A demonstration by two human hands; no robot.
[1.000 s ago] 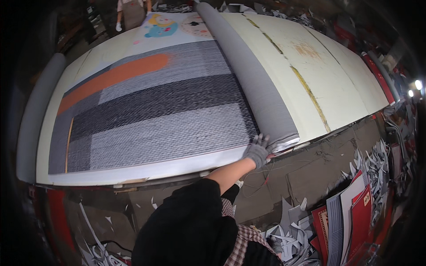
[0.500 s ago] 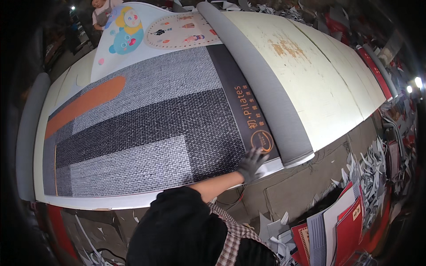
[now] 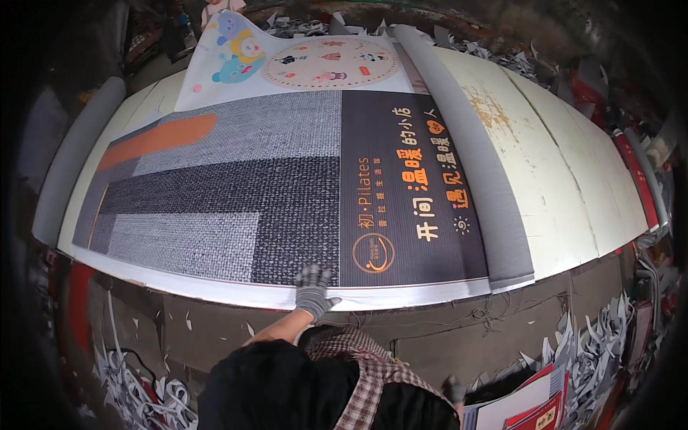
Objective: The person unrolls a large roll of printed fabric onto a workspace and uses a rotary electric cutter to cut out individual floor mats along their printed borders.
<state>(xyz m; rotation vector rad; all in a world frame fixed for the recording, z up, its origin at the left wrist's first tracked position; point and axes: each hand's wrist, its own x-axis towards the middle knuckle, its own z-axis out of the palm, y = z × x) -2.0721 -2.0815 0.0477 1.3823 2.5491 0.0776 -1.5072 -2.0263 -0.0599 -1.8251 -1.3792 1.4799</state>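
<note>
Since the earlier frame: printed sheet (image 3: 287, 193) drawn further left, uncovering its dark lettered panel. Head view: gloved left hand (image 3: 312, 292), fingers spread flat on the sheet's near white edge. Grey roll (image 3: 473, 165) along the sheet's right. Right hand (image 3: 453, 390) low, grip indeterminable.

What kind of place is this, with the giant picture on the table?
Probably a print or sign-making workshop: a wide printed banner unrolls from a grey roll across a big worktable, and trimmed paper scraps litter the floor.
</note>
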